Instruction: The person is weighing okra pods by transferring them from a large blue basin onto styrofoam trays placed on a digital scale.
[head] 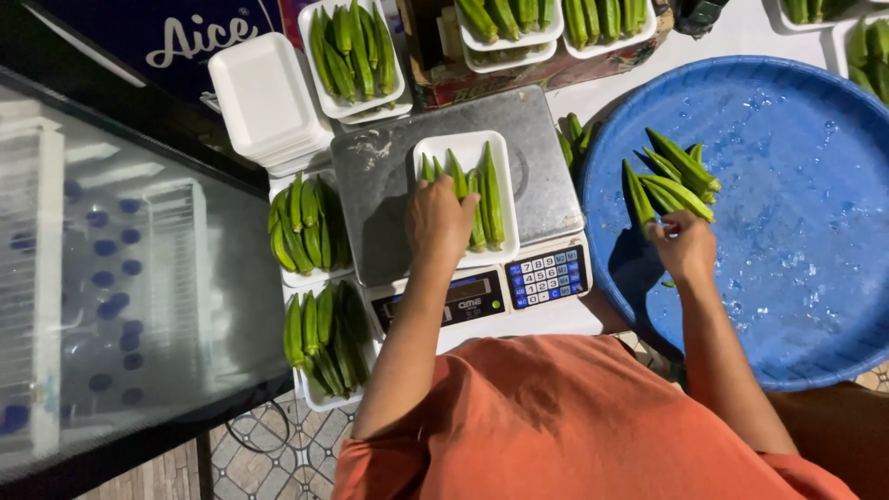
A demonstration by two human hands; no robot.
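A white foam tray (474, 148) with several green okra pods (488, 193) lies on the steel pan of a digital scale (380, 176). My left hand (438, 219) rests on the tray's near left part, fingers down on the pods there. My right hand (684, 244) reaches into a big blue tub (796, 213) and grips okra pods (669, 181) from a small heap at the tub's left side.
Two filled okra trays (308, 227) (324, 341) sit left of the scale. A stack of empty foam trays (266, 97) and more filled trays (354, 51) stand behind it. A glass-topped cabinet (120, 278) takes up the left. The tub holds water drops.
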